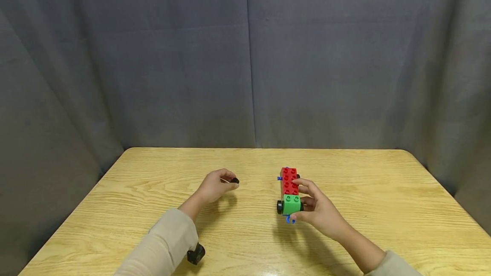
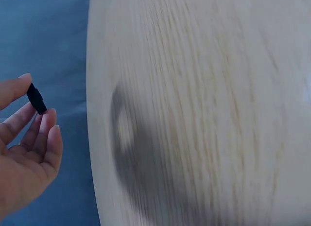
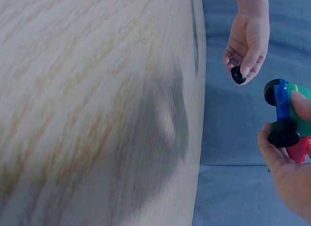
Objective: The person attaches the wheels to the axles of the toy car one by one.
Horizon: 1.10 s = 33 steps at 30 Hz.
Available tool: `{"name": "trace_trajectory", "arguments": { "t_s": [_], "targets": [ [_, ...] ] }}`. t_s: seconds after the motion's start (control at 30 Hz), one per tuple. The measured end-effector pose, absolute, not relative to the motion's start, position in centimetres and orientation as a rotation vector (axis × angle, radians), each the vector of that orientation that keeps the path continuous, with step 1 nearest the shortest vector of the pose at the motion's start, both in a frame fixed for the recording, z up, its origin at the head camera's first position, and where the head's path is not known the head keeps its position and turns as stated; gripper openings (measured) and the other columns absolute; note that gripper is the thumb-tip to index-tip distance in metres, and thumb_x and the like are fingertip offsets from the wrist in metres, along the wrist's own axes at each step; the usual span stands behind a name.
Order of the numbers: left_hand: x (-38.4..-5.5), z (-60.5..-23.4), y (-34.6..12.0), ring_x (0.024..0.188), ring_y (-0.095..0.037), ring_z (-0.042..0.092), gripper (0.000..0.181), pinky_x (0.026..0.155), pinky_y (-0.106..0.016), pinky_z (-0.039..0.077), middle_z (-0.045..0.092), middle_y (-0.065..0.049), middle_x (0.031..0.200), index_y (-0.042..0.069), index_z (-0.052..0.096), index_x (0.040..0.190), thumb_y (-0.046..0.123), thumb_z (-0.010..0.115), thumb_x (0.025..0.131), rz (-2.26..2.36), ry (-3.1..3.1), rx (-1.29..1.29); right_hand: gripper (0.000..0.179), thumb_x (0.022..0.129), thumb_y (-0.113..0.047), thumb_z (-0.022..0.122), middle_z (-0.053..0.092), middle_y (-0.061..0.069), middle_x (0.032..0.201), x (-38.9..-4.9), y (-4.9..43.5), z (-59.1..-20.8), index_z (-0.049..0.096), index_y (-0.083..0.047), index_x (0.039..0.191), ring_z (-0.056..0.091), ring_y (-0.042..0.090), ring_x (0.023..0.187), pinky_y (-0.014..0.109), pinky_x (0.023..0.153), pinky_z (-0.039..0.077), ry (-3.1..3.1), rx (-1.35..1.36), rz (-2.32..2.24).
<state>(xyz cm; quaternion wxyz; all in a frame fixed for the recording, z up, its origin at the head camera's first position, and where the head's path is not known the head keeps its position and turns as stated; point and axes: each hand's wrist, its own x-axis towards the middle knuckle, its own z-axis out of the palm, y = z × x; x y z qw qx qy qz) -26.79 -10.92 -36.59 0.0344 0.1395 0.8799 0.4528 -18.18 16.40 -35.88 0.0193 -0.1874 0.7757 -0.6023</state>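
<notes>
My left hand [image 1: 213, 187] pinches a small black toy wheel [image 1: 235, 180] between thumb and fingertips, above the table. In the left wrist view the wheel [image 2: 36, 98] is seen nearly edge-on. My right hand [image 1: 321, 212] grips a toy building-block car from its right side, thumb at the near end. The car has a red studded brick [image 1: 289, 182], a green brick [image 1: 292, 204] at the near end and blue parts beneath. Black wheels sit at both sides of the green end; a bare blue axle stub [image 1: 279, 178] sticks out at the far left. The two hands are apart.
Both hands are over a light wood-grain table [image 1: 153, 173]. A grey curtain [image 1: 172, 76] hangs behind the table's far edge and at both sides. A black wrist device [image 1: 196, 254] is by the left sleeve.
</notes>
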Motion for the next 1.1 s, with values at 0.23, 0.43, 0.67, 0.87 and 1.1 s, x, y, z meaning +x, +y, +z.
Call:
{"name": "trace_trajectory", "arguments": {
  "t_s": [0.23, 0.43, 0.67, 0.87, 1.1],
  "targets": [
    [-26.0, -36.1, -10.2, 0.085, -0.018, 0.051, 0.027, 0.073, -0.035, 0.045, 0.054, -0.003, 0.095, 0.009, 0.057, 0.101, 0.024, 0.062, 0.080, 1.539, 2.580, 0.458, 0.069, 0.070, 0.001, 0.068, 0.031, 0.026, 0.125, -18.0, 16.5, -35.9, 0.030, -0.007, 0.127, 0.051, 0.026, 0.091, 0.030, 0.073, 0.045, 2.412, -0.578, -1.868],
    [-25.3, -35.6, -9.5, 0.085, -0.018, 0.051, 0.027, 0.078, -0.042, 0.042, 0.054, -0.005, 0.096, 0.005, 0.057, 0.103, 0.019, 0.061, 0.081, 1.654, 2.471, 0.497, 0.069, 0.070, 0.001, 0.068, 0.031, 0.026, 0.125, -18.0, 16.4, -35.9, 0.031, -0.007, 0.127, 0.051, 0.025, 0.090, 0.030, 0.073, 0.044, 2.415, -0.562, -1.869],
    [-24.8, -35.0, -8.8, 0.088, -0.018, 0.052, 0.028, 0.082, -0.042, 0.041, 0.055, -0.006, 0.097, 0.003, 0.056, 0.104, 0.018, 0.061, 0.081, 1.717, 2.382, 0.533, 0.067, 0.070, 0.002, 0.067, 0.031, 0.026, 0.125, -18.0, 16.4, -35.8, 0.031, -0.007, 0.126, 0.052, 0.026, 0.091, 0.030, 0.074, 0.045, 2.406, -0.551, -1.879],
    [-24.5, -34.6, -8.1, 0.089, -0.018, 0.052, 0.029, 0.082, -0.039, 0.041, 0.055, -0.007, 0.098, 0.002, 0.055, 0.106, 0.016, 0.061, 0.081, 1.753, 2.338, 0.545, 0.069, 0.069, 0.000, 0.068, 0.031, 0.025, 0.126, -17.9, 16.4, -35.7, 0.031, -0.008, 0.127, 0.052, 0.025, 0.090, 0.035, 0.078, 0.042, 2.423, -0.553, -1.852],
    [-24.2, -34.4, -7.6, 0.089, -0.018, 0.053, 0.029, 0.081, -0.034, 0.042, 0.056, -0.007, 0.098, 0.001, 0.055, 0.106, 0.013, 0.061, 0.081, 1.796, 2.295, 0.533, 0.069, 0.070, 0.000, 0.068, 0.030, 0.026, 0.126, -17.9, 16.3, -35.8, 0.030, -0.008, 0.127, 0.051, 0.024, 0.089, 0.035, 0.077, 0.042, 2.408, -0.558, -1.858]
  ]
}}
